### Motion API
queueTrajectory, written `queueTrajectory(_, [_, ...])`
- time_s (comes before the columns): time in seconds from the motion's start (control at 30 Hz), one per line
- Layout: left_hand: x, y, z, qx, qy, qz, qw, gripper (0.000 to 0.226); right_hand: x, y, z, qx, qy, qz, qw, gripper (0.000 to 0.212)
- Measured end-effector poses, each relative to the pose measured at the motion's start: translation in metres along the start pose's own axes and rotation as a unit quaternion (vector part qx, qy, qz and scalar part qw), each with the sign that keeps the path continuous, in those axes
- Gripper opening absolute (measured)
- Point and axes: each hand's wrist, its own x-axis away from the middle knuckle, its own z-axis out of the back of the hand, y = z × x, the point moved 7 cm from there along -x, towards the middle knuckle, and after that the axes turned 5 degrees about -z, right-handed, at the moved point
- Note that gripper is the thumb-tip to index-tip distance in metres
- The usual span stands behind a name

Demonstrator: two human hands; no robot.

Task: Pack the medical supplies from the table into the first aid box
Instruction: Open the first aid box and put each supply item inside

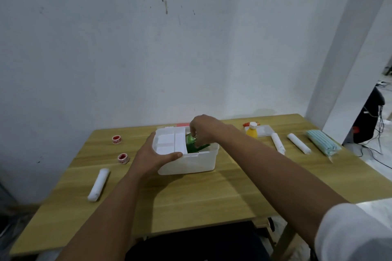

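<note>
A white first aid box [191, 164] stands open in the middle of the wooden table [191, 195], with a white divided tray in its left half. My left hand [153, 155] grips the box's front left corner. My right hand [203, 131] reaches into the box's right half and holds a green packet [192, 144] tilted inside it. Left of the box lie two red tape rolls [116, 139] [123, 158] and a white bandage roll [98, 184]. To the right are a yellow bottle [252, 131], two white bandage rolls [278, 143] [299, 143] and a pack of blue face masks [323, 142].
A clear lid or tray [264, 130] lies behind the yellow bottle, with a small red item [247, 124] beside it. A pink object [182, 125] shows behind the box. The wall runs along the table's far edge. Cables and dark equipment [369, 121] stand off the right side.
</note>
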Motion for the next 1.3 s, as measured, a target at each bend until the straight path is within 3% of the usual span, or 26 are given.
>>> queueTrajectory(0.2, [0.0,0.004,-0.001,0.005,0.008,-0.007,1.0,0.102,-0.003,-0.003,-0.017,-0.073,-0.008,0.008,0.997,0.027])
queueTrajectory(0.4, [0.0,0.005,-0.001,0.004,0.013,-0.003,1.0,0.102,-0.005,-0.005,-0.019,-0.098,-0.007,0.02,0.995,0.03])
queueTrajectory(0.9, [0.0,0.0,-0.001,0.003,0.007,0.002,1.0,0.111,-0.008,0.005,-0.028,-0.011,0.003,0.015,1.0,0.021])
queueTrajectory(1.3, [0.002,0.006,0.0,0.004,0.02,-0.009,1.0,0.102,-0.016,-0.001,-0.034,-0.077,-0.039,-0.014,0.996,0.02])
